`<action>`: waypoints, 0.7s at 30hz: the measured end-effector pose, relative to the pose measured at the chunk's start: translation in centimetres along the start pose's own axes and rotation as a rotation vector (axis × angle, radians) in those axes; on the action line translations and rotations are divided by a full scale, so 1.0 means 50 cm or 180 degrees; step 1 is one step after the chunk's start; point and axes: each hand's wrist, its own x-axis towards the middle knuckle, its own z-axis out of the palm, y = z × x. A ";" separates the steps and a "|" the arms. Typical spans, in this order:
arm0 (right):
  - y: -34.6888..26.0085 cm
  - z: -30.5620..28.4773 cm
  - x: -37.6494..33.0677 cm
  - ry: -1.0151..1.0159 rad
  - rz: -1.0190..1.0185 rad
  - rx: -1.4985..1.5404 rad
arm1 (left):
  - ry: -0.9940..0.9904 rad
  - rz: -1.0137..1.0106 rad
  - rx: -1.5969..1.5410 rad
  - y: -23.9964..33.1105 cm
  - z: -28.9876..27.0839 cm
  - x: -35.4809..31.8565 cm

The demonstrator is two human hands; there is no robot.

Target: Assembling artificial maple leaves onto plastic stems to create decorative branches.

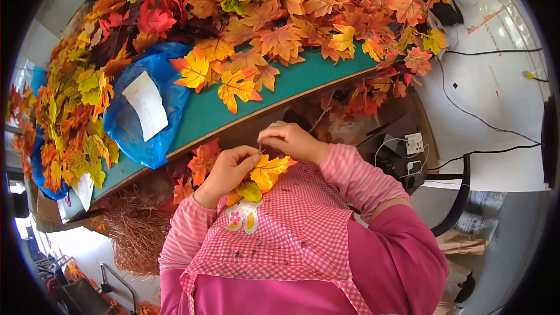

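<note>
Close in front of my apron, my left hand (226,170) is closed, thumb and fingers pinching a yellow artificial maple leaf (269,170) near its stem. A greener yellow leaf (249,191) hangs just below that hand. My right hand (296,142) meets it from the right, its fingertips pinched on the thin brown stem (260,147) above the leaf. Whatever joins the stem and leaf is hidden by my fingers. Both hands are held below the near edge of a green-topped table (280,88).
Orange, red and yellow artificial leaves (280,41) are heaped on the table. A blue plastic bag (181,105) with a white paper slip (146,105) lies at left. Brown wire-like stems (137,230) bunch below. White sockets (414,143) and cables are at right.
</note>
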 end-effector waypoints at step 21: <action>0.065 -0.607 0.214 0.3759 -0.0037 -0.0343 | 0.1463 0.0460 -0.0367 -0.011 -0.021 -0.039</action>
